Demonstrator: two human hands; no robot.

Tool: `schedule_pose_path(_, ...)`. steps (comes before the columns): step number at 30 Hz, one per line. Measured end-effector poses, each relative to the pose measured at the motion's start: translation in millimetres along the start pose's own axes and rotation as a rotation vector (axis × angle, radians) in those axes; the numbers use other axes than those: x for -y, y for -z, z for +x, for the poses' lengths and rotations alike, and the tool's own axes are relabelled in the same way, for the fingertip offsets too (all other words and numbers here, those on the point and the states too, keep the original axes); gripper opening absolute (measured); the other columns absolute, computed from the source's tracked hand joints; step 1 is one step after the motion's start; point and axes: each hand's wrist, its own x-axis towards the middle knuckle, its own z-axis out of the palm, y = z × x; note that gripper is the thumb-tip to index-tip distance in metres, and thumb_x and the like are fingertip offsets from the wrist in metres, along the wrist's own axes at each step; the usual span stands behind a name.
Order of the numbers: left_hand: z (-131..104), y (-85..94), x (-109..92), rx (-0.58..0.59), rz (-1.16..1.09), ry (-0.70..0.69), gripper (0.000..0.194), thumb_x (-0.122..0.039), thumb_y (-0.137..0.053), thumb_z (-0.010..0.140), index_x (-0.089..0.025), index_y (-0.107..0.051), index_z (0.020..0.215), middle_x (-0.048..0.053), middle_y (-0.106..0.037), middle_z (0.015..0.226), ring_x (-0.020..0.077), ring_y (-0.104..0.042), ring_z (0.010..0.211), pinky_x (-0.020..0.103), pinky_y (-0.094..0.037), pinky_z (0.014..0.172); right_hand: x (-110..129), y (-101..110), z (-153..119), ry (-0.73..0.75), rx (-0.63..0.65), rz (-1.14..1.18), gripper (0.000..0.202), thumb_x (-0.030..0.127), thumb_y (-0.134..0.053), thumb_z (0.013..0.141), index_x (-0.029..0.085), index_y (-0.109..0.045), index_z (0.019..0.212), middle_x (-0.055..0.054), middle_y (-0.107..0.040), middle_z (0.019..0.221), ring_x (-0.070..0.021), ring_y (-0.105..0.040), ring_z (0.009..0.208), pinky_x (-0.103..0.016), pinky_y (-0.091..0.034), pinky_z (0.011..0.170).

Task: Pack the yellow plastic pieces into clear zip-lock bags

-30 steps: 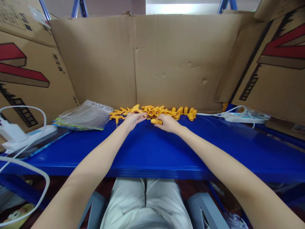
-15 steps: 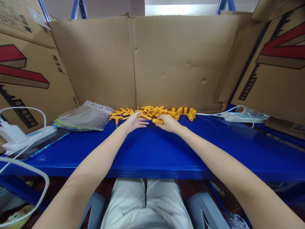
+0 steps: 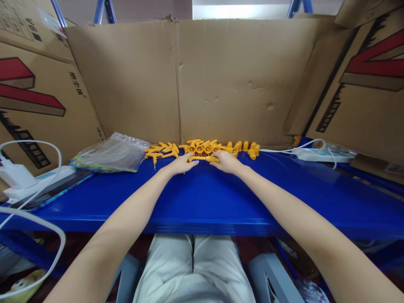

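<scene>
My left hand (image 3: 182, 164) is closed on a yellow corkscrew (image 3: 193, 158), its handle partly hidden by the fingers. My right hand (image 3: 226, 162) grips a yellow plastic sleeve (image 3: 212, 159), lying sideways. The two pieces are in line end to end just above the table; whether the screw is inside the sleeve I cannot tell. Behind the hands is a row of yellow sleeves (image 3: 208, 149), several with round openings facing me. To the left lie several T-handled corkscrews (image 3: 154, 155) with metal spirals. More yellow sleeves (image 3: 253, 150) stand at the right end.
The blue table (image 3: 202, 202) has a cardboard wall (image 3: 236, 80) along its back. A stack of clear plastic bags (image 3: 110, 155) lies at left, near a white power strip (image 3: 41, 183) with cables. Another power strip (image 3: 326, 155) sits at right. Printed cardboard boxes (image 3: 372, 80) flank the sides.
My left hand has turned over and its outstretched fingers have closed round the corkscrew. The corkscrew and the sleeve have come together in a line; my right hand has shifted slightly right.
</scene>
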Motion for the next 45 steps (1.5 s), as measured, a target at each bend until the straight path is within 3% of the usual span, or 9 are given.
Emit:
schedule_pose_path(3,5,-1.9,7,0.063,-0.059,-0.027,0.030,-0.036,-0.040,0.086,-0.018,-0.054,0.107,0.000,-0.060,0.066,0.0099,-0.046,0.040,0.022,-0.035,0.041,-5,0,0,0.016,0.004,0.016,0.016,0.022,-0.062,0.079,0.014,-0.066,0.092,-0.011,-0.068,0.096,-0.0215,-0.062,0.087,-0.029,-0.044,0.076)
schedule_pose_path(6,7,-2.6,11,0.054,-0.028,-0.092,0.023,-0.029,-0.048,0.081,-0.019,-0.052,0.100,-0.002,-0.060,0.064,0.0112,-0.051,0.048,0.021,-0.038,0.046,-7,0,-1,0.045,0.018,0.043,0.014,0.022,-0.062,0.079,0.014,-0.066,0.091,-0.009,-0.068,0.093,-0.0202,-0.062,0.084,-0.028,-0.045,0.074)
schedule_pose_path(11,4,0.5,11,-0.059,0.209,-0.195,0.031,-0.030,-0.061,0.071,-0.018,-0.053,0.100,0.001,-0.064,0.075,0.0168,-0.059,0.070,0.026,-0.043,0.064,-6,0,-1,0.105,0.020,0.095,0.020,0.022,-0.060,0.081,0.014,-0.067,0.098,-0.011,-0.068,0.098,-0.0223,-0.062,0.092,-0.031,-0.045,0.082)
schedule_pose_path(16,4,1.9,11,-0.143,0.368,-0.175,0.035,-0.026,-0.059,0.070,-0.020,-0.055,0.104,0.003,-0.064,0.083,0.0206,-0.060,0.077,0.028,-0.042,0.066,-6,-3,-1,0.160,0.015,0.118,0.034,0.022,-0.058,0.082,0.015,-0.062,0.115,-0.013,-0.063,0.115,-0.0242,-0.058,0.106,-0.036,-0.042,0.093)
schedule_pose_path(29,6,2.5,12,-0.102,0.348,-0.178,0.026,-0.022,-0.055,0.068,-0.018,-0.059,0.094,0.001,-0.063,0.073,0.0191,-0.058,0.071,0.026,-0.040,0.062,-6,-9,2,0.162,0.019,0.187,0.037,0.025,-0.057,0.083,0.014,-0.059,0.119,-0.014,-0.061,0.116,-0.0248,-0.057,0.108,-0.041,-0.042,0.096)
schedule_pose_path(34,10,4.3,18,-0.119,0.351,-0.137,0.029,-0.024,-0.056,0.068,-0.019,-0.060,0.096,0.002,-0.064,0.079,0.0195,-0.060,0.076,0.026,-0.041,0.065,-10,-8,4,0.123,-0.007,0.303,0.056,0.022,-0.069,0.071,0.015,-0.052,0.125,-0.016,-0.055,0.125,-0.0269,-0.052,0.116,-0.044,-0.040,0.099)
schedule_pose_path(40,12,7.0,23,-0.115,0.377,-0.117,0.029,-0.027,-0.056,0.068,-0.020,-0.059,0.096,0.002,-0.064,0.081,0.0189,-0.059,0.076,0.025,-0.041,0.066,-17,-1,2,-0.059,0.074,0.697,0.040,0.023,-0.070,0.069,0.014,-0.055,0.105,-0.009,-0.065,0.098,-0.0168,-0.065,0.080,-0.035,-0.052,0.077)
schedule_pose_path(43,10,6.6,22,-0.122,0.378,-0.147,0.032,-0.027,-0.056,0.067,-0.019,-0.059,0.098,0.003,-0.064,0.083,0.0195,-0.059,0.077,0.026,-0.041,0.067,-13,7,-1,-0.093,0.170,0.832,0.028,0.038,-0.067,0.074,0.013,-0.059,0.085,-0.006,-0.068,0.080,-0.0137,-0.065,0.065,-0.029,-0.053,0.069)
schedule_pose_path(45,9,5.8,20,-0.122,0.361,-0.174,0.032,-0.026,-0.055,0.067,-0.019,-0.059,0.098,0.003,-0.064,0.082,0.0196,-0.059,0.076,0.027,-0.042,0.067,-9,11,-2,-0.151,0.205,0.865,0.039,0.051,-0.058,0.080,0.013,-0.060,0.072,-0.009,-0.069,0.074,-0.0116,-0.062,0.053,-0.025,-0.051,0.058)
